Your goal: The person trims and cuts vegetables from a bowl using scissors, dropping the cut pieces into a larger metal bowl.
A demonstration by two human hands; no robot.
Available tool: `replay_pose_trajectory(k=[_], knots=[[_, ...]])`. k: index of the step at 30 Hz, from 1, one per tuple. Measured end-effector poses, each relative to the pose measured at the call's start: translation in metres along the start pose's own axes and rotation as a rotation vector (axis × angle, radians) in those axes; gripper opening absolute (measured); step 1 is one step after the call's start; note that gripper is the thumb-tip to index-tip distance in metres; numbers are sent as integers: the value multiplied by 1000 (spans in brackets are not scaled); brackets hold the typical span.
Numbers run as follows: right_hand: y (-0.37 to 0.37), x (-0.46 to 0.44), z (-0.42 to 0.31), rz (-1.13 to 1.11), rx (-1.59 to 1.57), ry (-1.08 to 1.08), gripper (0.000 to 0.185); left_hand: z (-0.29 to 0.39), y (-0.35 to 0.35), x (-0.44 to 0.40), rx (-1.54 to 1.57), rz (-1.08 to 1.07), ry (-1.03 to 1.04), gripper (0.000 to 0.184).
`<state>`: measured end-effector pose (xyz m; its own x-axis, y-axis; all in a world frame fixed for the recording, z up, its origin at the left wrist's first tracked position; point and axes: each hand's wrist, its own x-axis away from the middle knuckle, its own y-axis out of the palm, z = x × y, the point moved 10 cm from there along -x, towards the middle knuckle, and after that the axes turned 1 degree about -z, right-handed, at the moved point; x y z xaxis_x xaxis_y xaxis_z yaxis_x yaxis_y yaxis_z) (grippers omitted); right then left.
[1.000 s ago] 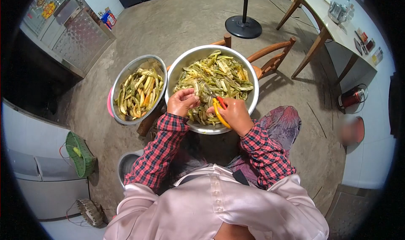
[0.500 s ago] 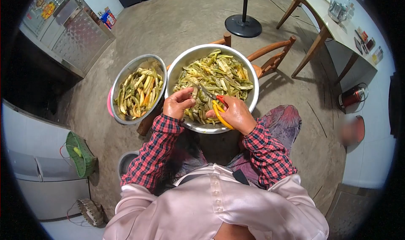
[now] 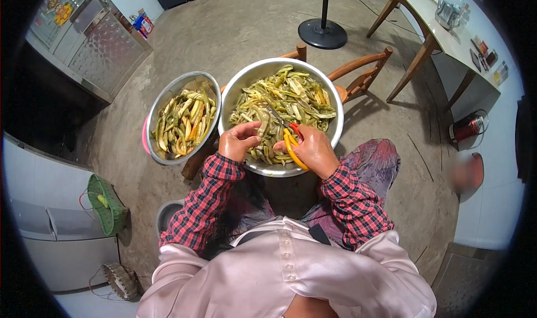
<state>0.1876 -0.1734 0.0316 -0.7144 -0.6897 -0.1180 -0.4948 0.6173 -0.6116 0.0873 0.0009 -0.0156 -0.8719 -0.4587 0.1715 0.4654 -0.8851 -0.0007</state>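
In front of me stands a wide metal basin (image 3: 339, 129) full of limp green and yellow strips that look like cut peppers (image 3: 291, 94). My left hand (image 3: 238, 142) is over its near left side, thumb and fingers closed on a pale green pepper (image 3: 262, 119). Opposite it, my right hand (image 3: 315, 150) grips scissors (image 3: 292, 145) with yellow and red handles. Their blades point up and left toward the pepper; whether they touch it I cannot tell. A smaller metal bowl (image 3: 152, 119) on the left holds longer, whole-looking green, yellow and orange peppers (image 3: 187, 122).
Behind the large basin is a wooden chair (image 3: 363, 75). Farther off are a round black stand base (image 3: 323, 34) and a table (image 3: 447, 33) with a kettle on it. A green basket (image 3: 112, 209) sits at the left, and a red thermos (image 3: 465, 129) stands by the right wall.
My left fingers have shifted slightly, and the pepper in them now stands out more above the basin. The scissors' blades look a little more open. Both bowls have stayed put.
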Motion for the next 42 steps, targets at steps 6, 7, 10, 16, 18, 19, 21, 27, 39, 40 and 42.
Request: replay_pose_trajectory(k=[6,7,10,16,18,19,21,27,39,40,42], knots=[[3,3,1,-29,2,12,75,4,-5,-1,53,71,8,38],[3,2,2,-28,-5,2,76,6,-5,-2,36,69,7,38],[4,1,1,-65,-7,12,76,11,-3,0,7,58,4,38],[2,1,-8,-60,-44,-39,73,3,-3,-3,58,40,7,38],[2,1,-7,-60,-26,-34,69,0,-4,-5,65,30,12,38],[4,1,-4,-82,-2,-6,67,1,-4,-5,64,24,11,38],[4,1,-2,-83,-8,18,60,1,-4,-6,62,11,9,38],[0,2,-9,-92,-53,35,51,-4,-5,-7,69,13,-2,38],[16,3,4,-218,-160,94,54,-14,-26,-16,240,107,-13,37],[21,4,5,-267,-159,114,55,-14,-27,-19,263,88,2,38],[25,6,6,-296,-164,121,57,-10,-25,-16,301,119,-3,38]])
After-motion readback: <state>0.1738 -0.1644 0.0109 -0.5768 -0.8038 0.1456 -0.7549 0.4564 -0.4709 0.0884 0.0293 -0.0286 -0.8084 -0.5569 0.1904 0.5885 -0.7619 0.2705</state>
